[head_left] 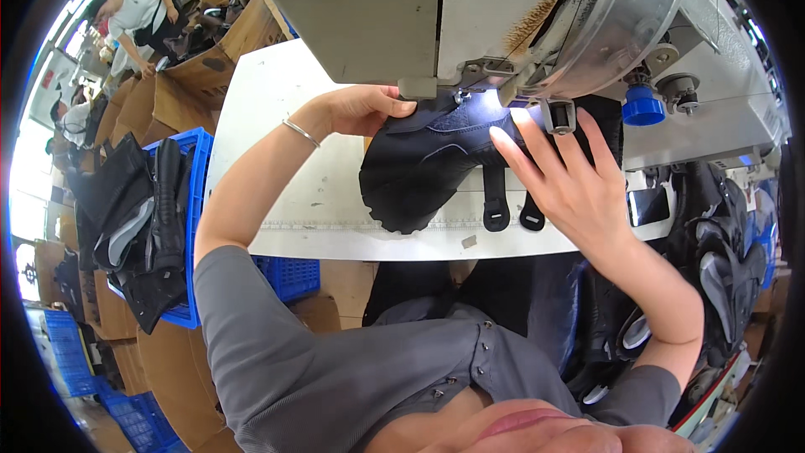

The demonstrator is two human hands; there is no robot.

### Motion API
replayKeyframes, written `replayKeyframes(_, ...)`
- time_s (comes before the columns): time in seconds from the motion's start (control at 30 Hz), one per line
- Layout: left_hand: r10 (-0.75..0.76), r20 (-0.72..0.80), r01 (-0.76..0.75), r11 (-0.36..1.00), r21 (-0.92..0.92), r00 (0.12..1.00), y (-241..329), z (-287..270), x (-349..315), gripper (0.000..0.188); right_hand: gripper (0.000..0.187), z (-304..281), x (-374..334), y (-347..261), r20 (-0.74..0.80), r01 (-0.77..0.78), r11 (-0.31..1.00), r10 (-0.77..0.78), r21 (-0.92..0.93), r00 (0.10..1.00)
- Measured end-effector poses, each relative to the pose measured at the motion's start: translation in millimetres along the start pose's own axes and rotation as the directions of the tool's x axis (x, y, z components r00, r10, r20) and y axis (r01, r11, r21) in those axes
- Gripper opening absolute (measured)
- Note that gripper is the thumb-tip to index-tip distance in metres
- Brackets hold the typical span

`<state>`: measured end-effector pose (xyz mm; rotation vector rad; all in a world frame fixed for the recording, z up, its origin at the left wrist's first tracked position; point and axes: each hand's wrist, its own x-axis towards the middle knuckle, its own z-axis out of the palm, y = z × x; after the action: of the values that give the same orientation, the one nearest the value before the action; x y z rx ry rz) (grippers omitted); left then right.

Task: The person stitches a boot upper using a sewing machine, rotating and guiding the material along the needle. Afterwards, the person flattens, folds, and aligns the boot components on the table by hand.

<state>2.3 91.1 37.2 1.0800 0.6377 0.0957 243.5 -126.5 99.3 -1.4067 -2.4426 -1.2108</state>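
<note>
I see the black upper (411,180) between the hands on the bench (264,164), its long axis running roughly left to right, the rounded lobe toward the near edge. My left hand (365,111) is nearer, its grip pinched on the far-left margin; my right hand (570,184) spreads over the right part, clasping nothing. The sewing machine (360,25) overhangs the far side; a phone (648,206) lies by the right edge.
</note>
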Motion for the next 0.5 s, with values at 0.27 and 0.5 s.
replayKeyframes(0.27, 0.16, -0.08, -0.16, 0.987, 0.009, 0.984, -9.1, 20.1, -13.6, 0.041, 0.024, 19.6, 14.0, 7.0, -0.27, 0.062, 0.998, -0.06, 0.0, 0.961)
replayKeyframes(0.5, 0.286, -0.275, -0.159, 0.901, 0.404, 0.918, 6.9, 35.5, -25.7, 0.045, 0.022, 26.4, 14.1, -1.3, -0.276, 0.036, 0.999, -0.033, 0.005, 0.961)
